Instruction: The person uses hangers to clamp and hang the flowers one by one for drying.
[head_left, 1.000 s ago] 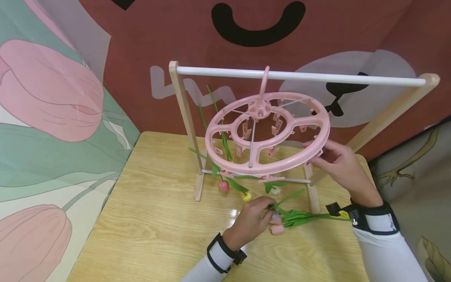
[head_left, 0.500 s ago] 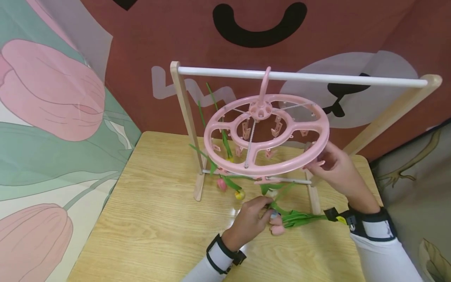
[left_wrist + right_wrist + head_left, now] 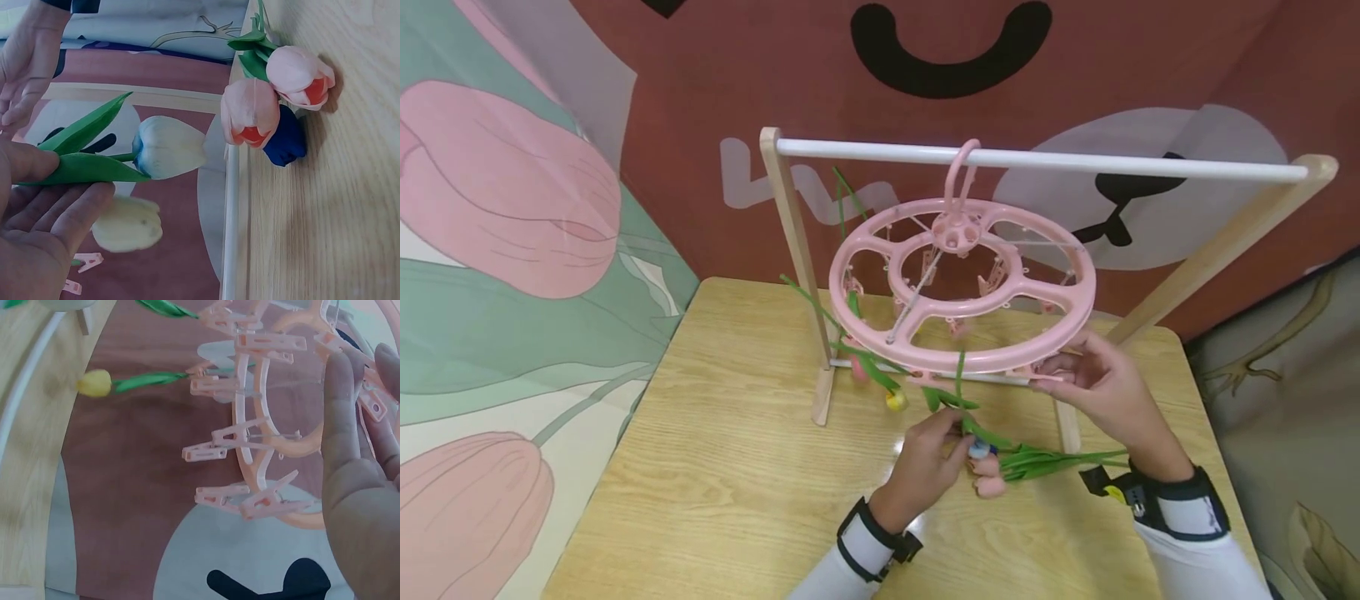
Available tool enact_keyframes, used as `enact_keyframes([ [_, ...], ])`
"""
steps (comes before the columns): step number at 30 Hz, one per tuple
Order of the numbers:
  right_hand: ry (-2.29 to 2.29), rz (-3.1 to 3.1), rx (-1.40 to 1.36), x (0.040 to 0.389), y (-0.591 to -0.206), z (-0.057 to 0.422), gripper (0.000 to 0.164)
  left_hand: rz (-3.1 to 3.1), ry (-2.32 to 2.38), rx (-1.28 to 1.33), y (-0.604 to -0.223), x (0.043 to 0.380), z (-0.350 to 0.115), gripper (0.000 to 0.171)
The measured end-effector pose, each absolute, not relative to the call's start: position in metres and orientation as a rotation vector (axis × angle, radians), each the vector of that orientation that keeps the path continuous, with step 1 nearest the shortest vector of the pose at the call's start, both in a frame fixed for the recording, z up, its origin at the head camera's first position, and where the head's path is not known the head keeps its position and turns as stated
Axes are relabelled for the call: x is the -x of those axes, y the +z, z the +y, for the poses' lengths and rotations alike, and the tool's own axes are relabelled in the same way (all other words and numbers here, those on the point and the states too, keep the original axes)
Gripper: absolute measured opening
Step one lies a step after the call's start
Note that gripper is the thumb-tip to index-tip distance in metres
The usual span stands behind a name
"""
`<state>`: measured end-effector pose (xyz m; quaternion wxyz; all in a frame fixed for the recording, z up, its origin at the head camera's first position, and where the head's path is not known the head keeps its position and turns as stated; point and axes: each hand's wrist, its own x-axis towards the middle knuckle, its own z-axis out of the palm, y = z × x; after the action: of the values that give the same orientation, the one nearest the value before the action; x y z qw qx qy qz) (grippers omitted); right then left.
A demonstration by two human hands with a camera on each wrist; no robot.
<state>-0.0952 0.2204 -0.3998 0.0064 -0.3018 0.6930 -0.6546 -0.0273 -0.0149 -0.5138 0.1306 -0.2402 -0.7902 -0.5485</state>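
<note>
My left hand [image 3: 921, 462] pinches the leafy green stem of an artificial tulip, white with a blue base; its bloom [image 3: 170, 148] points toward the table in the left wrist view. Up at the near right rim of a round pink clip hanger [image 3: 970, 360], my right hand [image 3: 1108, 392] grips a pink clothespin [image 3: 1048, 377] between thumb and fingers. More clothespins [image 3: 219, 449] dangle from the hanger, several with tulips clipped by their stems, among them a yellow tulip [image 3: 896, 400] and a pink tulip [image 3: 859, 368], blooms downward.
The hanger's hook [image 3: 962, 171] sits over the white rail [image 3: 1112, 164] of a wooden-legged rack [image 3: 793, 233]. On the table [image 3: 715, 467] lie light pink tulips [image 3: 990, 486] and a dark blue tulip [image 3: 286, 136], stems to the right. A printed cloth [image 3: 700, 100] stands behind.
The hanger has turned, its near side and the clipped tulips swinging left. My right hand has come lower and nearer with the clothespin. The stem in my left hand has tilted more upright.
</note>
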Motion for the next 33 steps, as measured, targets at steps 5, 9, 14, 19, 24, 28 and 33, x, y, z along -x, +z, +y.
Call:
enact_keyframes([
  [5,-1.938,2.374,0.929,0.085,-0.404,0.211,0.050,-2.241,-1.664,0.666,-0.513,0.029,-0.015,0.022],
  [9,-1.810,2.553,0.938,0.080,-0.404,0.204,0.045,-2.229,-1.634,0.648,-0.512,0.032,-0.015,0.028],
  [14,-1.762,2.680,0.916,0.075,-0.406,0.198,0.044,-2.191,-1.630,0.646,-0.514,0.037,-0.016,0.029],
  [19,-1.753,2.751,0.918,0.071,-0.411,0.189,0.036,-2.152,-1.644,0.627,-0.516,0.042,-0.015,0.031],
  [24,-1.757,2.846,0.977,0.068,-0.417,0.180,0.030,-2.119,-1.632,0.621,-0.518,0.045,-0.013,0.032],
  [28,-1.837,2.847,1.069,0.070,-0.424,0.175,0.029,-2.111,-1.613,0.614,-0.517,0.046,-0.012,0.022],
  [33,-1.876,2.826,1.122,0.071,-0.430,0.168,0.039,-2.105,-1.630,0.614,-0.514,0.047,-0.011,0.020],
])
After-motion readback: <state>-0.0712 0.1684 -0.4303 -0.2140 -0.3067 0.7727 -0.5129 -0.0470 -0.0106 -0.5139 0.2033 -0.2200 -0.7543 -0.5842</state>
